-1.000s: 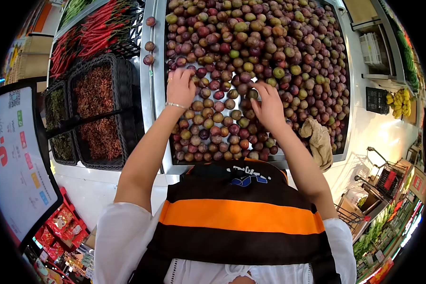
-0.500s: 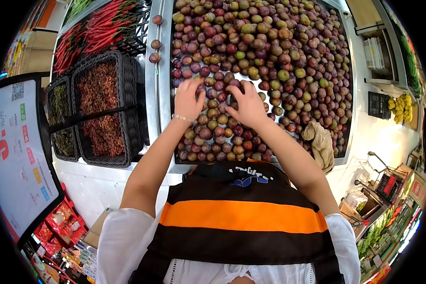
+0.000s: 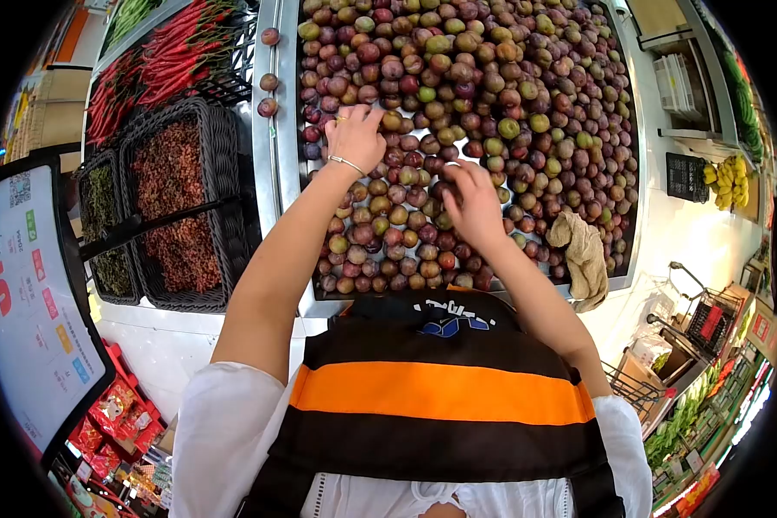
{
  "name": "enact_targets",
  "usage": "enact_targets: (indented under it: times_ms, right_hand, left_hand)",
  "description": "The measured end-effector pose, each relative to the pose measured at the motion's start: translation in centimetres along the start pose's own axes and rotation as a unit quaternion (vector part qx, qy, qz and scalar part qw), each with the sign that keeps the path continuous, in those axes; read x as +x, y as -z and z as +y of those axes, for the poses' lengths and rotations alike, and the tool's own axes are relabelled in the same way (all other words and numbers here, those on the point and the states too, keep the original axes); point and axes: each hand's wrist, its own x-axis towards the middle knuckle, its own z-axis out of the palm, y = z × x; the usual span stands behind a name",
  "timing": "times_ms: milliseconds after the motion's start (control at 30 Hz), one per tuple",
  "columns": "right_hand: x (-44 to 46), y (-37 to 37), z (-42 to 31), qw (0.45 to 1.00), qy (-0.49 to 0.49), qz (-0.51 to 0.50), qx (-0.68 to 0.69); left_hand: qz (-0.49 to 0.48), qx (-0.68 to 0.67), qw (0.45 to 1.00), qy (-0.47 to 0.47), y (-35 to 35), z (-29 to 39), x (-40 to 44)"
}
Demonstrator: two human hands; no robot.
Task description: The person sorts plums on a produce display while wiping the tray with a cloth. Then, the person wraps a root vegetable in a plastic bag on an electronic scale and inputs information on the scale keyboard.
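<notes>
Round plums (image 3: 570, 129), purple, red and greenish, lie heaped in a metal-edged display tray (image 3: 287, 173), thick at the back and right and in a thinner layer near the front. My left hand (image 3: 356, 141) rests over the plums on the tray's left side, fingers spread, a bracelet at the wrist. Farther right and a little nearer, my right hand (image 3: 473, 203) touches plums at the middle with its fingers apart and bent. Bare tray surface shows in patches between the hands. What lies under the fingertips is partly hidden.
Three loose plums (image 3: 268, 82) sit on the left ledge. Black baskets (image 3: 220, 173) of reddish-brown produce and red chilies (image 3: 181, 52) are at the left, beside a price sign (image 3: 43, 302). A beige cloth (image 3: 583, 259) hangs over the tray's front right.
My left hand has moved forward over the plums. My right hand has shifted right, away from the left one, and the gap between them is wider.
</notes>
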Motion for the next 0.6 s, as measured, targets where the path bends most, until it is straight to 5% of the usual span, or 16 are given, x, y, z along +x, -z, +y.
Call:
enact_targets:
  times_ms: [300, 367, 500, 600]
  right_hand:
    - [3.7, -1.0, 1.5, 0.984, -0.078, -0.099, -0.128]
    - [4.1, -0.3, 1.1, 0.98, -0.087, -0.127, -0.129]
    - [2.3, 0.1, 0.4, 0.976, -0.055, -0.151, -0.144]
    - [0.9, 1.4, 0.2, 0.975, -0.062, -0.184, -0.109]
  left_hand:
    - [-0.076, -0.069, 0.995, -0.006, 2.6, 1.4, -2.4]
    - [-0.177, -0.102, 0.978, -0.039, 3.0, 2.7, -3.8]
    - [-0.06, -0.081, 0.987, -0.122, 3.1, 4.1, -7.0]
    - [-0.22, -0.11, 0.963, -0.111, 4.9, 4.5, -7.7]
